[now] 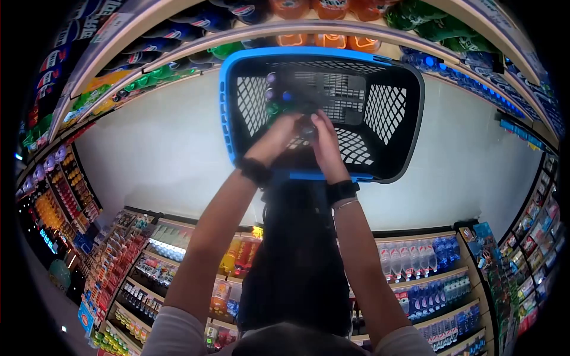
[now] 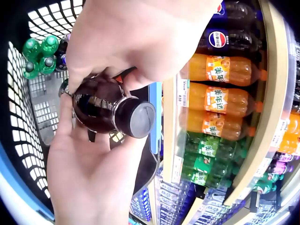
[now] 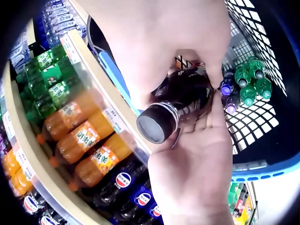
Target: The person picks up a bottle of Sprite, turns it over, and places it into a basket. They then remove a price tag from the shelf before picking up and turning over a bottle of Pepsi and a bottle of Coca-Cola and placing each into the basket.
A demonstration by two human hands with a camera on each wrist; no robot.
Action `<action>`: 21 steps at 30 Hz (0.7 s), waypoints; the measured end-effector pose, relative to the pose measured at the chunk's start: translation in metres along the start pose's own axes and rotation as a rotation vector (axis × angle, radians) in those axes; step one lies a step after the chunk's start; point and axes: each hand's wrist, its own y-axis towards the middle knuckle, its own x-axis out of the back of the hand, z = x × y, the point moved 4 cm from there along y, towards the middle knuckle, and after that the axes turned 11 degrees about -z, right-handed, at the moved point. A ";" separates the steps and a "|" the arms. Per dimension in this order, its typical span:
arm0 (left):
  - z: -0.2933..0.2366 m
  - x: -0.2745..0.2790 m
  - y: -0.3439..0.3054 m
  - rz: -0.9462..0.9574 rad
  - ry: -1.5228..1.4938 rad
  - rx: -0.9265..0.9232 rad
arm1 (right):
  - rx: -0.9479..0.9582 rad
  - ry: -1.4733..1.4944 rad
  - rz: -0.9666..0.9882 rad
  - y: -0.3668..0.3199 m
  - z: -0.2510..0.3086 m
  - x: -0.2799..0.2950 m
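Observation:
Both hands hold a dark bottle with a black cap [image 1: 307, 127] [image 2: 98, 105] [image 3: 187, 93] above the basket. My left hand [image 1: 279, 139] [image 2: 126, 42] [image 3: 194, 173] curls its fingers round one side. My right hand [image 1: 328, 145] [image 2: 91, 173] [image 3: 164, 42] grips the other side. The cap points toward the wrist cameras; fingers cover part of the bottle's body. Beneath, the black basket with a blue rim [image 1: 224, 121] [image 2: 14, 180] [image 3: 262, 174] has several green bottles [image 2: 49, 45] [image 3: 248, 96] and dark bottles with purple or blue caps [image 3: 228, 89] at its left end.
A drink shelf [image 1: 237, 26] [image 2: 171, 126] [image 3: 84, 61] stands just beyond the basket, with cola, orange soda [image 2: 220, 70] [image 3: 84, 136] and green soda bottles [image 2: 206, 145] [image 3: 47, 75]. Pale floor [image 1: 160, 130] surrounds the basket. More stocked shelves [image 1: 415, 255] stand behind the person and at both sides.

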 end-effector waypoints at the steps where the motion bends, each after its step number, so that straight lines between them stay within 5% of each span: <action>1: 0.003 0.004 0.018 -0.057 -0.017 0.021 | -0.030 -0.009 0.000 0.017 -0.007 0.004; 6: -0.019 0.007 0.093 -0.219 -0.117 -0.089 | -0.045 0.040 0.006 0.126 -0.034 -0.006; 10: -0.012 0.036 0.187 -0.136 -0.001 -0.332 | -0.075 0.058 0.007 0.205 -0.060 -0.021; 17: -0.006 0.059 0.246 -0.196 0.094 -0.215 | -0.143 0.014 -0.063 0.272 -0.093 -0.025; 21: -0.004 0.077 0.265 -0.376 0.709 -0.407 | -0.077 -0.042 0.011 0.304 -0.114 -0.021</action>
